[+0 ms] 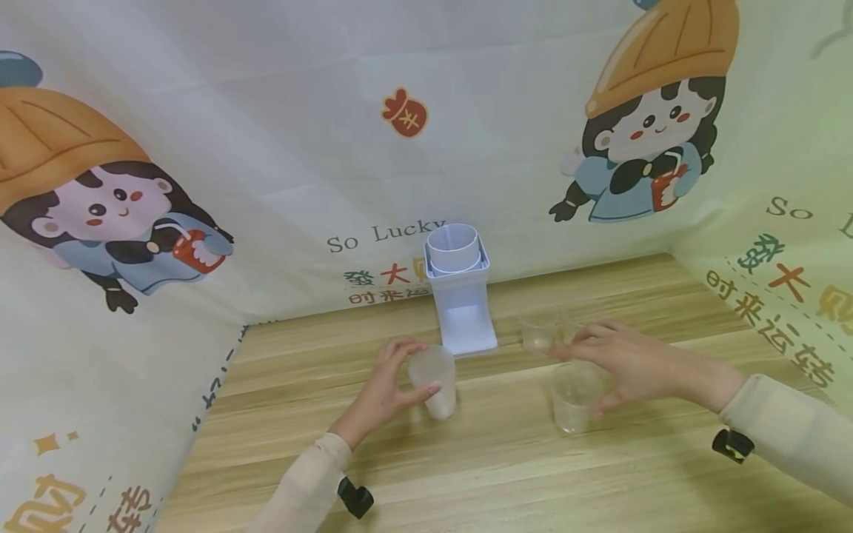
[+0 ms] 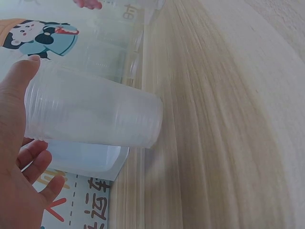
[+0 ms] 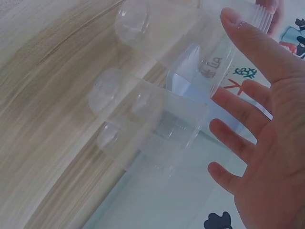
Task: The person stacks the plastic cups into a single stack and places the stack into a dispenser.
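Note:
My left hand grips a frosted stack of nested plastic cups near its ribbed rim, thumb on one side and fingers on the other. In the left wrist view the stack stands bottom toward the wooden table. My right hand is spread at the rim of a clear plastic cup. The right wrist view shows the rim between thumb and index finger, the other fingers extended. Beyond this cup, more clear cups stand upright; two overlap in the right wrist view.
A pale bluish-white stand with a round open tube on top sits at the back of the wooden table, against a printed cloth backdrop. Cloth also rises along the left and right sides.

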Motion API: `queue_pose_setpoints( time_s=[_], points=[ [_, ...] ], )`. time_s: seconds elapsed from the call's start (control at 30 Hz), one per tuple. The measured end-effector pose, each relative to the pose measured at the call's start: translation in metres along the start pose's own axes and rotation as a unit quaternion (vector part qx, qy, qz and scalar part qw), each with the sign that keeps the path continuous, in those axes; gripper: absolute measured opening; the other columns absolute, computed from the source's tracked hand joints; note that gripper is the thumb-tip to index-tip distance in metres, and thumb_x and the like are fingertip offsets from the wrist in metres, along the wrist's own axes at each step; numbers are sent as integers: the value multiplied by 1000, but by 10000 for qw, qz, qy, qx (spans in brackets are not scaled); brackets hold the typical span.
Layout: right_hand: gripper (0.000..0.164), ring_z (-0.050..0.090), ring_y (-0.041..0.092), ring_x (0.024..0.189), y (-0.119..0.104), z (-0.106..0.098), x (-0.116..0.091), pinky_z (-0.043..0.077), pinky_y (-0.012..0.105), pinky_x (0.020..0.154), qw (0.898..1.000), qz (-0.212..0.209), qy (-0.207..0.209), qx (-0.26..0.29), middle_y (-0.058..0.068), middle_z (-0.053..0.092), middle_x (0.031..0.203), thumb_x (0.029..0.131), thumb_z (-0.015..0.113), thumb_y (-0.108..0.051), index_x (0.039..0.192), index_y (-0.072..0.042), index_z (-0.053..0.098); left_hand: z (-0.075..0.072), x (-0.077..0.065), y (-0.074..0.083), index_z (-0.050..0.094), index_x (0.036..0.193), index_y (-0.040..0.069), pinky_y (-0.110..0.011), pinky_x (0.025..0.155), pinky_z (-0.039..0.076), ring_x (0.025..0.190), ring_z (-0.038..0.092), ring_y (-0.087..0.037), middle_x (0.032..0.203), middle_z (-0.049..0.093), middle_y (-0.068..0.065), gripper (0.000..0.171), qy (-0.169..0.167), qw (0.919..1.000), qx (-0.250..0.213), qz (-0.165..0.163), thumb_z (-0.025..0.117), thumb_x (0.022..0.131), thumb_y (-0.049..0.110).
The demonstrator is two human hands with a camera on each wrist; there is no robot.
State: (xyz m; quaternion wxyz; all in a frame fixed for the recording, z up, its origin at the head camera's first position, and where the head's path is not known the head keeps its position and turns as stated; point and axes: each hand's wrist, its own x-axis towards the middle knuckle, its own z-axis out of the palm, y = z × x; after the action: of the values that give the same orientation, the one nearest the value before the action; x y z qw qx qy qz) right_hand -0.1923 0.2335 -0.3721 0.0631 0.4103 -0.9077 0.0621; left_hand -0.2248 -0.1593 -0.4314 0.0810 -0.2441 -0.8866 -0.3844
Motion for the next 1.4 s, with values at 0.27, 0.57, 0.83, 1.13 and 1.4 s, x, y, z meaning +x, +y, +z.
queue_pose_setpoints(
  time_s=[0.27,0.57,0.83,1.13,1.4],
  points=[
    [92,56,30,120,1,4,1,40,61,107,9999,35,114,-46,-1,68,125,60,89,-45,140,-16,54,1,0,-2,57,130,9,-57,111,41,133,43,-33,139,50,-13,65,36,10000,38,61,86,75,27],
    [88,58,27,115,-3,-3,14,47,54,100,9990,-41,387,-212,-2,69,124,64,87,-50,140,-17,55,-1,0,-2,57,131,11,-57,110,42,132,45,-32,138,50,-11,64,47,10000,46,15,86,76,29],
    [87,60,23,114,-13,-7,34,50,52,99,9991,-76,352,-236,-5,69,123,69,77,-65,139,-18,56,-1,-1,-3,58,131,12,-58,109,42,131,46,-32,137,52,-10,65,67,9999,43,86,86,75,30],
    [81,61,25,114,-22,-1,58,49,50,101,9988,77,359,-331,1,70,123,73,78,-59,139,-18,56,-1,-1,-2,59,131,12,-57,111,41,132,45,-32,136,52,-10,64,32,9999,63,86,86,75,30],
    [80,62,23,107,-29,5,76,50,49,98,9986,197,481,-114,2,71,119,75,77,-59,138,-15,57,-2,-1,-1,59,130,12,-57,111,42,131,46,-32,136,52,-10,64,6,10000,-7,30,86,75,29]
  ],
)
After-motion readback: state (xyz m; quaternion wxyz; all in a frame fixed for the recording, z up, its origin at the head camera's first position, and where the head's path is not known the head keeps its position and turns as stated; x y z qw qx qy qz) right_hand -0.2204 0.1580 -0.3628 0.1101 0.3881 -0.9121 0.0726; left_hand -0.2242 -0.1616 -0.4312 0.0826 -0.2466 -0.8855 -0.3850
